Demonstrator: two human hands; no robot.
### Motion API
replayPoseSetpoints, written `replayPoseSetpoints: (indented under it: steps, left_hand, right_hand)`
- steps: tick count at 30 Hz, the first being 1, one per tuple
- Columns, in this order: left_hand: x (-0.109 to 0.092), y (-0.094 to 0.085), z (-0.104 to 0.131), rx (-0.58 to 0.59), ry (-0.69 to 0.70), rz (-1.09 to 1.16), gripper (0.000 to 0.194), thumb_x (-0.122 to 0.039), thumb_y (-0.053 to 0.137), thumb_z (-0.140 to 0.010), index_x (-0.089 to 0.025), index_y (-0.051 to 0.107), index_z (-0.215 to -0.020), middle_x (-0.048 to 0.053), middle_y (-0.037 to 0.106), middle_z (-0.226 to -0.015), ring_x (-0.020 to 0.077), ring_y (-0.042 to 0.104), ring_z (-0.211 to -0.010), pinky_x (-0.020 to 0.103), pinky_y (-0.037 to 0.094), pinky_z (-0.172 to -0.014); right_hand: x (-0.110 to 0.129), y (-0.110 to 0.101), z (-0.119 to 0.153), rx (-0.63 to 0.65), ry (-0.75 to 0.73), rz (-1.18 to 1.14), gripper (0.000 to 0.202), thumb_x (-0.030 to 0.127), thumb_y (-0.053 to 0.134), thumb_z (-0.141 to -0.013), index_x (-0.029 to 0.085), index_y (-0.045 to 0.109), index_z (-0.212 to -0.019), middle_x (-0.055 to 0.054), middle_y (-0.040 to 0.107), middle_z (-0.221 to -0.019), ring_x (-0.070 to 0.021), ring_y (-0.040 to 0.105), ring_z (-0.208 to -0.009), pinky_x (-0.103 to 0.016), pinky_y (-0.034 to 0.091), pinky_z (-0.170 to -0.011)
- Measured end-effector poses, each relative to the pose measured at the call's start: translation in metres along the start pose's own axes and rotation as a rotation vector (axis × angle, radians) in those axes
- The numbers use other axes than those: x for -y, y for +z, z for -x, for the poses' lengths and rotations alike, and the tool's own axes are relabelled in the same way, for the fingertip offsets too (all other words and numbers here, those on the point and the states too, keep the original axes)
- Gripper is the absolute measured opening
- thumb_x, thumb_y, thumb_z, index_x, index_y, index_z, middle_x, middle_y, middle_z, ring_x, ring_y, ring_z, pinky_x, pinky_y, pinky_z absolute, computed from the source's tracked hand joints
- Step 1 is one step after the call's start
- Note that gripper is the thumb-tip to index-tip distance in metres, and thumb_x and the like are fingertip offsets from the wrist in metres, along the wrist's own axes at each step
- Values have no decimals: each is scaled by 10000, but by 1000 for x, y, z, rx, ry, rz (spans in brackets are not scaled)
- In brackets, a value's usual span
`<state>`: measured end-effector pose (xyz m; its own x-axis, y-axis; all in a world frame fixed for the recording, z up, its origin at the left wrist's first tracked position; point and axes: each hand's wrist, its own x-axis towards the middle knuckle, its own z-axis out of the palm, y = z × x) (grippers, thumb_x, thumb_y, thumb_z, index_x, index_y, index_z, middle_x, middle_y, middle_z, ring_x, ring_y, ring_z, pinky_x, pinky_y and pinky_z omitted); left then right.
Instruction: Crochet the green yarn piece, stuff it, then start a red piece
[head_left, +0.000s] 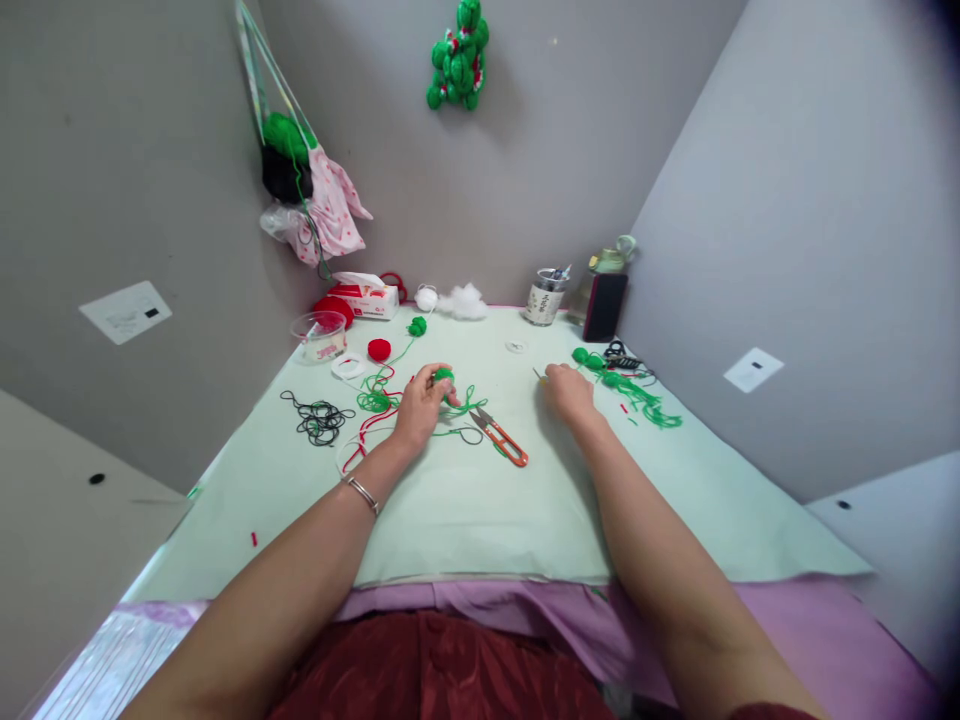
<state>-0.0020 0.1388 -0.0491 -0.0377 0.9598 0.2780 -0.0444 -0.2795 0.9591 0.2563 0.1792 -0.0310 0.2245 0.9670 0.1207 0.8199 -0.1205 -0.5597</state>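
My left hand [425, 404] is closed round a small green crocheted piece [444, 376], with green yarn [471, 402] trailing off to its right. My right hand [568, 393] is closed on a crochet hook [538, 374], whose thin metal tip pokes out to the left; a bit of yellow shows at the grip. Between the hands lie orange-handled thread snips [504, 440], blades toward my left hand. Tangled green yarn [373, 400] and red yarn [363, 436] lie just left of my left hand.
Loose black yarn [321, 420] lies at left, near a clear tub [321, 340] and a red ball [379, 350]. Behind stand a tissue box [367, 300], white stuffing [463, 301], a pen cup [544, 300] and a phone [605, 307]. Green crocheted parts with strands [637, 393] lie at right.
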Motion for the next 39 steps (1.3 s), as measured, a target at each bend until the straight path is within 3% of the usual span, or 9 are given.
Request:
replayPoseSetpoints:
  steps: [7,10,12,15,18,22,33,39]
  left_hand:
    - [-5,2,3,25,-5,-72,227,-255,593,-842,-172,638,-1048,-55,586,-505,188,693,-673,281,516,-688]
    - [-5,2,4,28,-15,-99,233,-221,576,-837,-175,645,-1055,-62,560,-497,185,692,-668,266,503,-651]
    - [-5,2,4,29,-22,-113,243,-200,556,-836,-174,646,-1060,-63,550,-497,180,683,-652,258,494,-626]
    - [-5,2,3,24,-30,-134,248,-190,544,-835,-170,648,-1059,-61,550,-508,171,662,-612,247,471,-581]
    - [-5,2,3,15,-32,-154,228,-196,561,-825,-169,655,-1031,-49,576,-548,161,642,-583,239,444,-543]
    - [-4,2,2,-7,-11,-181,205,-196,580,-809,-172,665,-995,-31,616,-649,126,562,-541,235,402,-527]
    - [-2,2,6,-15,31,-296,234,-210,598,-835,-188,673,-1056,-53,537,-583,150,506,-537,260,361,-545]
    - [-6,4,9,10,34,-288,234,-260,582,-880,-199,656,-1094,-51,565,-588,165,566,-566,274,419,-606]
  right_hand:
    - [16,6,-2,202,-42,-145,372,364,631,-976,177,602,-1295,-108,623,-1315,-245,654,-1114,-463,576,-932]
    - [34,5,11,306,-118,-330,296,349,634,-968,150,640,-1186,-79,674,-1155,-200,674,-959,-378,588,-814]
    - [48,4,25,387,-183,-485,160,272,583,-941,146,655,-1007,-19,668,-862,-130,593,-689,-260,496,-605]
    - [66,3,47,518,-246,-691,149,256,510,-882,175,618,-946,63,468,-606,-83,365,-486,-225,287,-460]
    - [76,4,63,646,-274,-815,218,337,535,-861,173,632,-967,95,340,-555,-75,250,-460,-225,197,-446]
    - [77,10,69,771,-260,-882,276,390,611,-838,159,665,-978,102,332,-525,-71,233,-440,-226,171,-425]
    - [75,12,64,898,-139,-995,305,403,683,-760,142,650,-915,121,285,-519,-55,142,-445,-222,118,-417]
    - [77,16,66,800,-190,-993,321,457,638,-762,151,638,-858,104,288,-552,-67,168,-469,-235,155,-440]
